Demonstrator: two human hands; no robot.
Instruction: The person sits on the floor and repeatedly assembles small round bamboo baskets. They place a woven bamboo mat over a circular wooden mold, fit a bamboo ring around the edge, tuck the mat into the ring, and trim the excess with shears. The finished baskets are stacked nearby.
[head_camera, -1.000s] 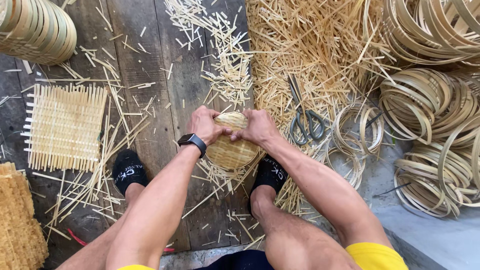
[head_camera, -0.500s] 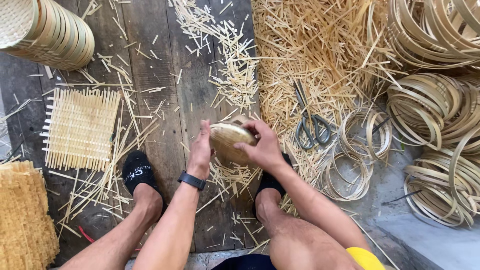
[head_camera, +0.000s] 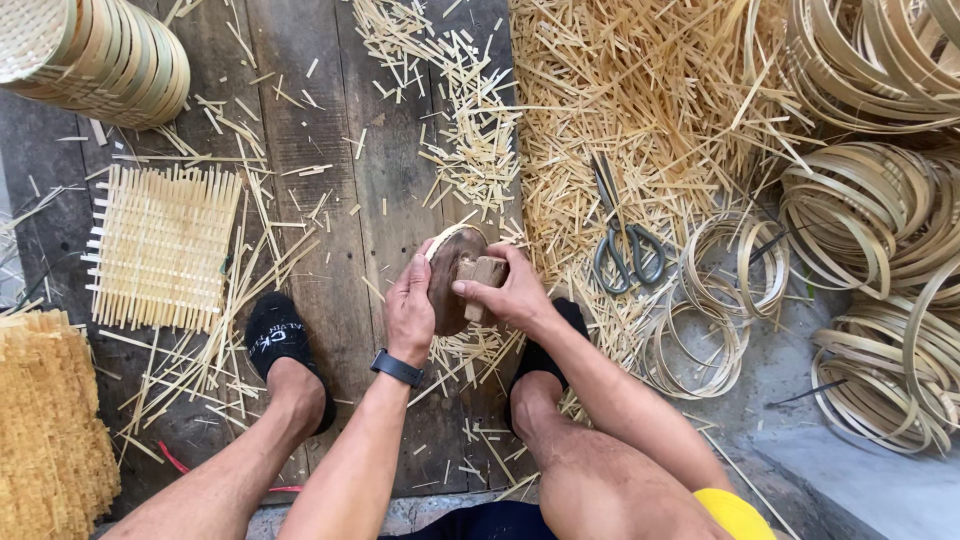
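I hold a small round wooden mould (head_camera: 449, 283) on edge above the plank floor, between my feet. Its brown face is turned toward me, and a pale woven bamboo piece (head_camera: 452, 236) shows along its top rim. My left hand (head_camera: 408, 312) grips the mould's left side; a black watch sits on that wrist. My right hand (head_camera: 516, 292) is closed on a small wooden block (head_camera: 487, 272) on the mould's right side. Loose bamboo strips (head_camera: 468, 350) lie just under my hands.
Grey scissors (head_camera: 625, 252) lie right of my hands on a heap of bamboo strips (head_camera: 640, 110). Bamboo hoops (head_camera: 880, 230) and smaller rings (head_camera: 715, 335) fill the right. At left are a square woven mat (head_camera: 165, 245), stacked baskets (head_camera: 110, 60) and stacked mats (head_camera: 45, 430).
The round piece lay with its pale woven face up; now it is turned on edge with the brown side toward me. My right hand moved onto the wooden block.
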